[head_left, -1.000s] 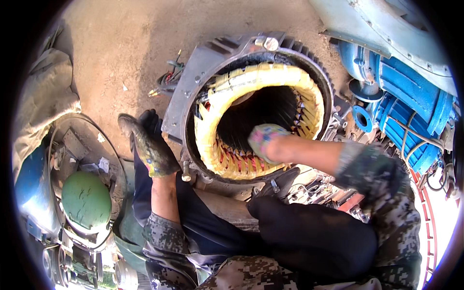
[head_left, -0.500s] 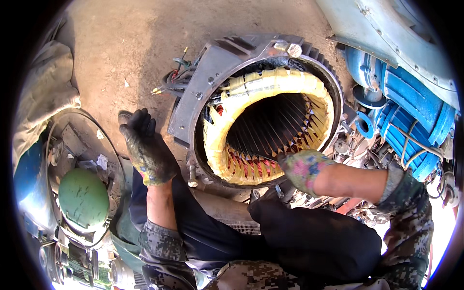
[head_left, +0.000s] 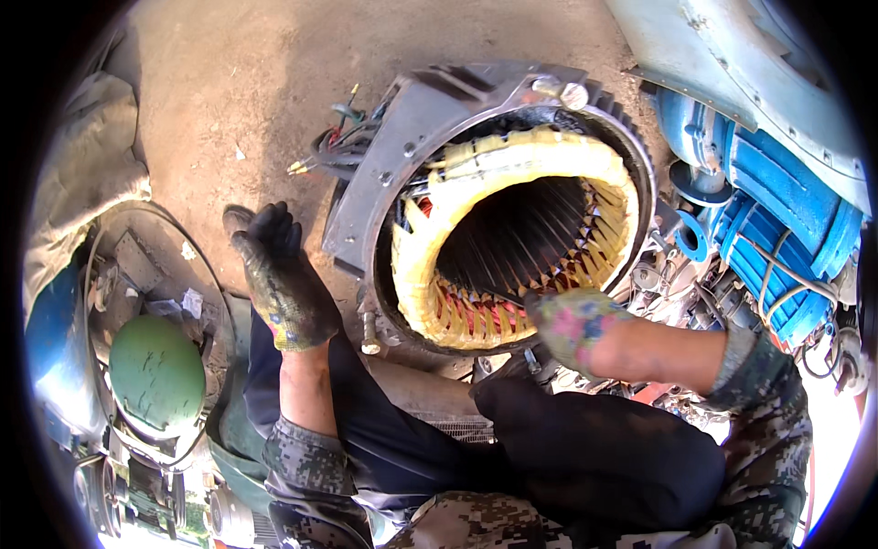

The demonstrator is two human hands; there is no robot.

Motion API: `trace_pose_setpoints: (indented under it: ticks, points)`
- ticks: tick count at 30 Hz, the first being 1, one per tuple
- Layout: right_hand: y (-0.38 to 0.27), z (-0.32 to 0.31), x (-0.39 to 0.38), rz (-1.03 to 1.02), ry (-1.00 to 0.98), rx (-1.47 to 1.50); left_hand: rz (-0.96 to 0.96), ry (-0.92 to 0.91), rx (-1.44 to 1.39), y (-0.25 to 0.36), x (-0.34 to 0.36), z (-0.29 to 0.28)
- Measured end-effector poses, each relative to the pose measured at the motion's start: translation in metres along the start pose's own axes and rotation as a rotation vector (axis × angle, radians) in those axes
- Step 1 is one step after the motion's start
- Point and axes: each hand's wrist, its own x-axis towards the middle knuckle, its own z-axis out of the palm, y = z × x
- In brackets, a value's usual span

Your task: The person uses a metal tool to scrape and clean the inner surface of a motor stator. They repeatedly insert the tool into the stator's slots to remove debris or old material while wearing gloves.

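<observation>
A large grey motor housing [head_left: 388, 151] lies in front of me, its round open end facing up toward me. Inside sits a ring of yellow-taped stator windings [head_left: 416, 261], with red showing between the bindings along its near side. My right hand [head_left: 574, 328], in a patterned work glove, is at the ring's near right edge. From its closed fingers a thin dark rod-like tool [head_left: 498, 294] reaches into the bore; its far end is hard to make out. My left hand [head_left: 285, 284], in a dirty dark glove, rests over my left leg, loosely spread and holding nothing.
Loose cables [head_left: 340, 151] stick out on the housing's left. Blue pump-like machinery [head_left: 777, 188] and a pale metal casing [head_left: 732, 55] stand at the right. A green rounded object [head_left: 157, 375] sits at the left inside a wire hoop, near a tan cloth [head_left: 87, 174].
The housing and its windings have shifted slightly right, with a small clockwise turn. My right hand stays at the near right edge; my left hand has barely moved.
</observation>
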Motion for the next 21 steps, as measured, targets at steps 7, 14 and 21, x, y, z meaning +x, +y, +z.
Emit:
trace_pose_setpoints:
  ticks: [7,14,21]
  points:
    - [0.007,-0.001,0.053,0.046,-0.043,-0.098,-0.038,-0.005,0.038,0.0,-0.003,0.004]
    - [0.01,-0.004,0.049,0.176,-0.16,0.197,-0.045,-0.032,-0.025,-0.015,0.004,-0.011]
    - [0.034,0.056,0.085,0.051,-0.045,-0.197,-0.063,0.027,0.004,-0.008,0.003,-0.019]
